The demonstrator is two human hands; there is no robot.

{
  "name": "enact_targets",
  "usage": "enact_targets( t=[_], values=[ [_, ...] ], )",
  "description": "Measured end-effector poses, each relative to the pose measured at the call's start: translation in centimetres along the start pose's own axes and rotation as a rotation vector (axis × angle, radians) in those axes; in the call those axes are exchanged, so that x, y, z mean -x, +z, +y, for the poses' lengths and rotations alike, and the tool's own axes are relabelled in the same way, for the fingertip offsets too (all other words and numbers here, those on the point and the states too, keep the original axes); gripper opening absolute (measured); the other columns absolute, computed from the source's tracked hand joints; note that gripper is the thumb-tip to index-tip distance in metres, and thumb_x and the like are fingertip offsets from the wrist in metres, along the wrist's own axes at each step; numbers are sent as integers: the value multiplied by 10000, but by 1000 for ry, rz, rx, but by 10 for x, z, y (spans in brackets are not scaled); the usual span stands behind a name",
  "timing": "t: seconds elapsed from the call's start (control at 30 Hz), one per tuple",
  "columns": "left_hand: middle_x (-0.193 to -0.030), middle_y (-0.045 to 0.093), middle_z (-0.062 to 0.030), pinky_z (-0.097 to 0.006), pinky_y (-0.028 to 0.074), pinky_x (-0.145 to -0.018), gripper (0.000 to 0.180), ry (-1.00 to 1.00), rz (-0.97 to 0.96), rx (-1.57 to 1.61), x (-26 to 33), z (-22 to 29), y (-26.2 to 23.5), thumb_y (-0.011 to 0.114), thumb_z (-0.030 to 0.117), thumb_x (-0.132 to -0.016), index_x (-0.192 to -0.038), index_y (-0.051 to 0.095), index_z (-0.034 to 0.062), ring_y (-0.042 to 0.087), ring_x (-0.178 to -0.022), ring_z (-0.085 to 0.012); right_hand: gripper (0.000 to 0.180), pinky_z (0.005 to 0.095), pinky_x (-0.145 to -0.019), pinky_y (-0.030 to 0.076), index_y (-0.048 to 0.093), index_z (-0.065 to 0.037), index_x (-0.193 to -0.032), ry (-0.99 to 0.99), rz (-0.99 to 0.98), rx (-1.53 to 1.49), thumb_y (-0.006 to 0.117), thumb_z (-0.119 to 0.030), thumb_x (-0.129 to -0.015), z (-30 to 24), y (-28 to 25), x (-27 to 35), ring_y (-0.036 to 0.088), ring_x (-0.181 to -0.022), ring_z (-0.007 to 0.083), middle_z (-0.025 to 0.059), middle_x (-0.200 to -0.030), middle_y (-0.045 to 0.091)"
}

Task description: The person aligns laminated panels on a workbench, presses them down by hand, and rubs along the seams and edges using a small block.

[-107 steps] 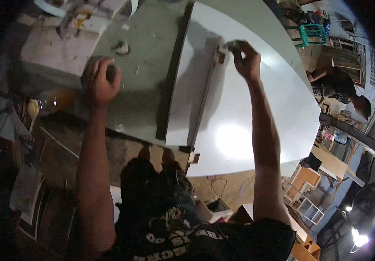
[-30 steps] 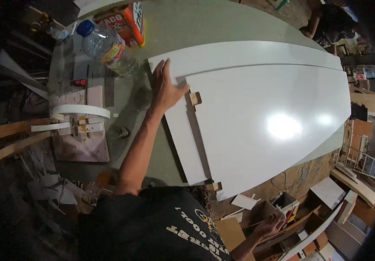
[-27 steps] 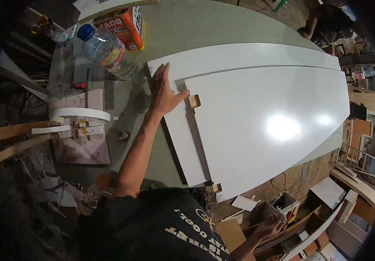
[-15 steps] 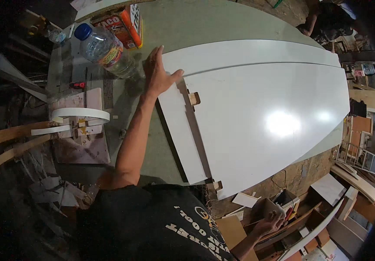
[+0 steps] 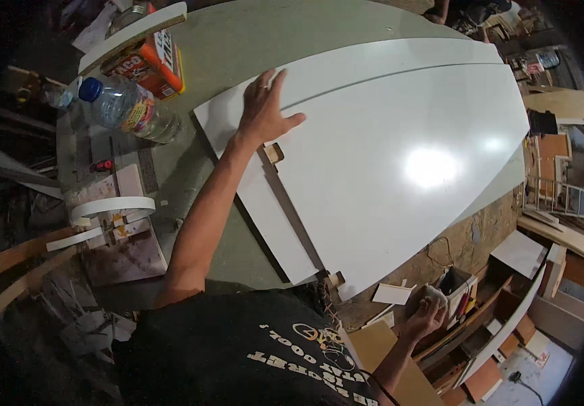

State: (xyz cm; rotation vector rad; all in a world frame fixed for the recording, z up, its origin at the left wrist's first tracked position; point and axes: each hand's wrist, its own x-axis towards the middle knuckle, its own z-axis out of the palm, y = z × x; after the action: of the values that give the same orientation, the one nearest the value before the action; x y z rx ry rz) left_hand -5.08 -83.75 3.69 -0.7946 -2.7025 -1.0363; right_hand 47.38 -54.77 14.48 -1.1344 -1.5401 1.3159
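My left hand (image 5: 263, 114) rests with spread fingers on the white panels near their upper left edge. The upper white panel (image 5: 366, 149) has a curved shape, a glossy face and two brown notches along its left side. A second white panel (image 5: 271, 216) lies under it, its edge sticking out to the left and along the far curve. Off the table at the lower right, my right hand (image 5: 422, 322) is closed around a small pale wad (image 5: 435, 295). What the wad is made of cannot be made out.
A plastic bottle (image 5: 160, 122) with a blue cap and an orange-red can (image 5: 163, 64) stand on the green table (image 5: 238, 40) at the left. Curved strips (image 5: 112, 206) lie on a stained board. A wooden box (image 5: 495, 311) with dividers sits at the lower right. Another person works far right.
My left hand has slid inward onto the panel from its corner. My right hand has risen from beside the wooden box with the pale wad. The whole view has shifted.
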Motion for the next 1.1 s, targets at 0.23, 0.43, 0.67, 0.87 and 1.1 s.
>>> enact_targets(
  t=[0.23,0.43,0.67,0.87,1.1],
  values=[
    [-1554,293,-261,-564,250,-1186,1054,37,-153,-137,-25,14,23,838,414,-750,-1560,263,63,314,-1429,-426,202,295,-754,546,633,-15,-1145,-46,0,97,655,-146,-993,-2,-8,21,655,-886,152,70,-1021,683],
    [-1595,223,-180,-565,182,-1226,1080,-28,-214,-217,-20,6,-3,851,359,-770,-1590,185,132,224,-1487,-378,190,307,-760,532,635,-30,-1147,19,39,50,653,-140,-994,2,-14,31,648,-887,147,68,-1030,682],
    [-1587,252,-194,-561,173,-1228,1080,-33,-167,-107,-39,18,24,834,407,-773,-1590,186,123,239,-1486,-380,202,283,-750,532,646,-26,-1150,-41,-102,102,645,-160,-999,5,15,14,658,-884,143,81,-1056,691],
    [-1618,212,-220,-569,163,-1231,1125,-79,-258,-152,-40,26,29,852,415,-746,-1594,179,107,197,-1506,-400,232,283,-787,539,639,-4,-1177,-76,-129,35,636,-149,-996,6,5,12,662,-916,145,88,-1084,692],
    [-1623,182,-235,-617,148,-1217,1124,-104,-305,-246,-37,12,1,852,413,-751,-1593,175,102,188,-1508,-421,180,265,-747,506,646,-20,-1138,-70,1,81,627,-141,-1007,-9,16,32,609,-860,107,31,-987,659]
  ],
)
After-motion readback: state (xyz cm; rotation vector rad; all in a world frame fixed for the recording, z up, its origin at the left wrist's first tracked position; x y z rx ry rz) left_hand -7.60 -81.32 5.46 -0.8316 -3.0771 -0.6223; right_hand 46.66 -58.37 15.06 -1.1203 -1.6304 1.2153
